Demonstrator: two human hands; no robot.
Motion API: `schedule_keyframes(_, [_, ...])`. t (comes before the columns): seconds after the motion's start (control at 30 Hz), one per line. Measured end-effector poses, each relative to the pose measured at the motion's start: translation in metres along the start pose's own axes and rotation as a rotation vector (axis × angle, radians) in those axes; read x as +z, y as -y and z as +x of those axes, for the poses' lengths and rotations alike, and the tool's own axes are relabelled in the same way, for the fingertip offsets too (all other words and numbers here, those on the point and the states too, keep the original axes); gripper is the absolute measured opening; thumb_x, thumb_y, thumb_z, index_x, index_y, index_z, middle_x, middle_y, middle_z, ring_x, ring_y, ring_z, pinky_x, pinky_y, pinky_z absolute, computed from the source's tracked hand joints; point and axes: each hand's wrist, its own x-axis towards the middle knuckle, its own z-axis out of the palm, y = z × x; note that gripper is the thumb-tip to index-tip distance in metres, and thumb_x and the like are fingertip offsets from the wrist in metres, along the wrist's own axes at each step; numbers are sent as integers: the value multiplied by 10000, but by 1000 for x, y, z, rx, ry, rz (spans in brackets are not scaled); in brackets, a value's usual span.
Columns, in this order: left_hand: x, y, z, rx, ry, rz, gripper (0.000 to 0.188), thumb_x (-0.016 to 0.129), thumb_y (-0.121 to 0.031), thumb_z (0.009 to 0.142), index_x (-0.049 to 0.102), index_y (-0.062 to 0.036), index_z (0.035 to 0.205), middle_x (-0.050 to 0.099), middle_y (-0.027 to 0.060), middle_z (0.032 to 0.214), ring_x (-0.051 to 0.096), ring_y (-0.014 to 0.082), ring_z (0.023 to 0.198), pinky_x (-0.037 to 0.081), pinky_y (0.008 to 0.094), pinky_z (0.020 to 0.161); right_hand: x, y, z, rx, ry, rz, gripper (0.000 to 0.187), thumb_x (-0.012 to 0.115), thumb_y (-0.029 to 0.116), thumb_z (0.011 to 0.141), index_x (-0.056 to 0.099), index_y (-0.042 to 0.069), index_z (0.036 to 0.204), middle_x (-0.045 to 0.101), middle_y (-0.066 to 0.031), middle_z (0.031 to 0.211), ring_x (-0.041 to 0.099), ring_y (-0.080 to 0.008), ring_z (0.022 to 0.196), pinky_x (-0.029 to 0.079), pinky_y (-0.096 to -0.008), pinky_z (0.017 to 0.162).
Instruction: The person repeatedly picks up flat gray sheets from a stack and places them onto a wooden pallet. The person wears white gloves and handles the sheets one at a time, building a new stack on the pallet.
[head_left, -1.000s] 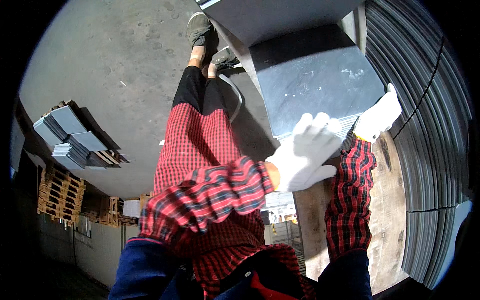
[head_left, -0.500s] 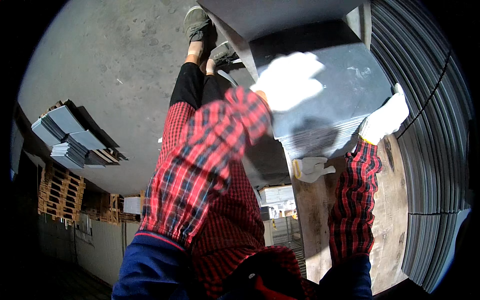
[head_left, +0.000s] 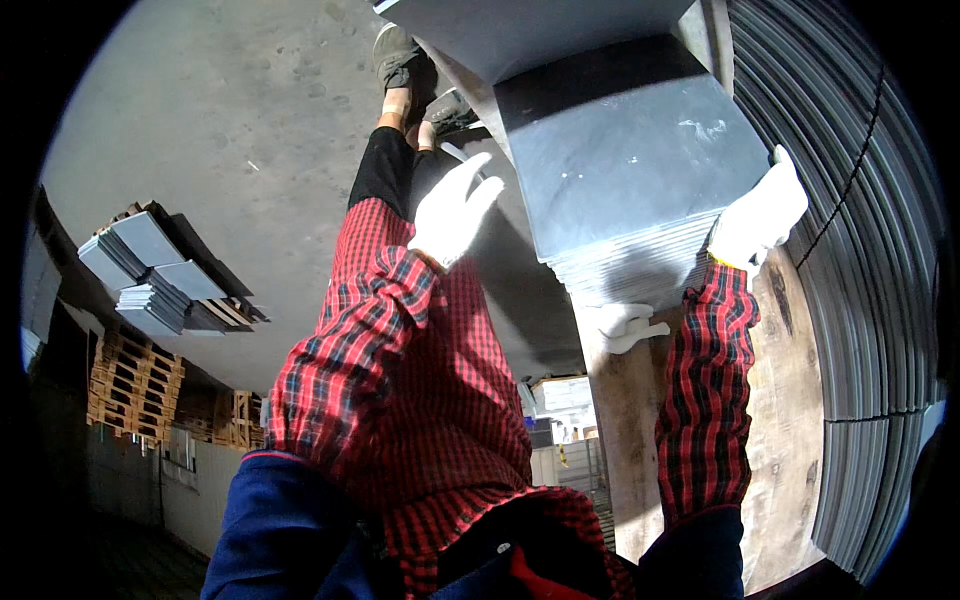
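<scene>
The left hand [head_left: 452,214] hovers, thumb spread; the right hand [head_left: 760,217] is outstretched.

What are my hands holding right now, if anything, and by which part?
Your left hand holds nothing. Your right hand is at the near right corner of the panel stack; whether it grips cannot be told.

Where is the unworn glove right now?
The white glove lies right of centre in the head view, on the wooden surface beside the grey panel stack.

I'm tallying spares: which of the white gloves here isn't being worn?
The loose glove on the wooden surface, by the near edge of the grey stack; the other two are on the left hand and right hand.
</scene>
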Motion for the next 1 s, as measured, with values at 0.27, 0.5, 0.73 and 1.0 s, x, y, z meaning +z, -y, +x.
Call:
schedule_keyframes(0.27, [23, -72, -39, 723, 61, 319, 598, 668, -375, 901, 518, -98, 1408, 463, 141, 1482, 376, 353, 1403, 279, 480, 1167, -16, 1, 5, 6, 29, -65, 422, 397, 288, 1014, 734, 54, 1111, 725, -183, 1005, 706, -346, 888, 542, -427, 797])
schedule_keyframes(0.5, [23, -76, -38, 653, 98, 299, 568, 630, -349, 924, 500, -119, 1427, 433, 141, 1507, 359, 350, 1413, 272, 469, 1172, -21, 10, 14, 63, 106, -248, 446, 436, 413, 1020, 750, 97, 1019, 711, -190, 881, 699, -368, 840, 541, -473, 748])
schedule_keyframes(0.73, [15, -87, -40, 728, 37, 305, 497, 610, -250, 960, 514, -62, 1410, 474, 159, 1475, 391, 345, 1406, 307, 447, 1162, -14, -4, 24, -165, -40, -37, 472, 419, 467, 1020, 681, 126, 1214, 672, -191, 1081, 632, -354, 1031, 486, -484, 899])
schedule_keyframes(1.0, [-70, -112, -5, 524, -43, -47, 356, 556, -108, 1004, 570, 16, 1338, 622, 91, 1288, 578, 153, 1141, 452, 275, 990, -21, 5, 54, -299, -20, 303, 450, 466, 424, 1017, 631, 108, 1292, 652, -171, 1234, 607, -320, 1154, 448, -441, 1003])
